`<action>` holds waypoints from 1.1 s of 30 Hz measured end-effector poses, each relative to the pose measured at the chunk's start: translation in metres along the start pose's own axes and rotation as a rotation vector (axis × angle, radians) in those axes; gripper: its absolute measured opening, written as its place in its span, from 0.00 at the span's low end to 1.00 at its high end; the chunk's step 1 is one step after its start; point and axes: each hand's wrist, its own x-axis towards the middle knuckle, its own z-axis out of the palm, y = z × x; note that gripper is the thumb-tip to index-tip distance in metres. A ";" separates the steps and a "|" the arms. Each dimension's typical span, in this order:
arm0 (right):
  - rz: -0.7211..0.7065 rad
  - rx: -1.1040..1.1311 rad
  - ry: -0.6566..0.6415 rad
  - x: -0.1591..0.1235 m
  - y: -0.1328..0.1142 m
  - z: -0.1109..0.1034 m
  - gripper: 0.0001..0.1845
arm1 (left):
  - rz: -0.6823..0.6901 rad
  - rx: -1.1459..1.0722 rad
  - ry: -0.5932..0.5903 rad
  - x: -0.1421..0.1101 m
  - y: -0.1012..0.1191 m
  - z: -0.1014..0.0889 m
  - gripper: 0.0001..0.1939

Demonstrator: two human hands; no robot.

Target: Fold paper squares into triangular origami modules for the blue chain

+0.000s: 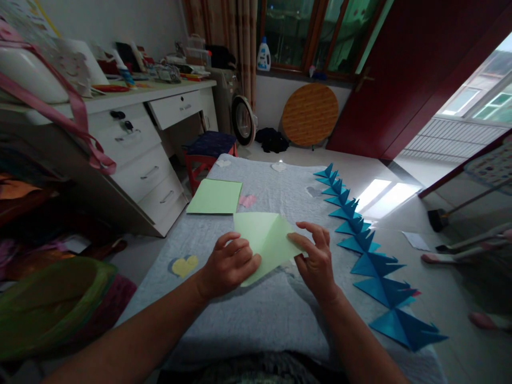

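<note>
A light green sheet of paper (262, 234) with a crease down it is held between my two hands above the cloth-covered table (256, 320). My left hand (232, 264) grips its lower left edge, thumb on top and fingers curled. On the right, my right hand (316, 256) pinches the other corner between thumb and fingers. A stack of green paper (216, 197) lies flat behind my left hand. Along the table's right side runs a row of several folded blue paper figures (384, 288), apart from my right hand.
A white desk with drawers (140, 154) stands at the left, a red stool (208, 152) beside it. Behind are a washing machine with its door ajar (243, 120) and a round wooden board (310, 114). A green mesh basket (60, 304) sits at lower left.
</note>
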 end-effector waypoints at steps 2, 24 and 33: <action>0.017 -0.053 -0.071 -0.001 0.002 0.003 0.17 | -0.002 0.034 -0.114 0.001 0.001 0.004 0.11; 0.007 -0.216 -0.823 -0.011 -0.001 0.016 0.29 | -0.067 -0.230 -0.580 -0.009 -0.012 0.015 0.14; -0.069 0.109 -0.715 0.000 -0.015 0.004 0.19 | -0.203 -0.438 -0.617 -0.001 -0.010 0.000 0.06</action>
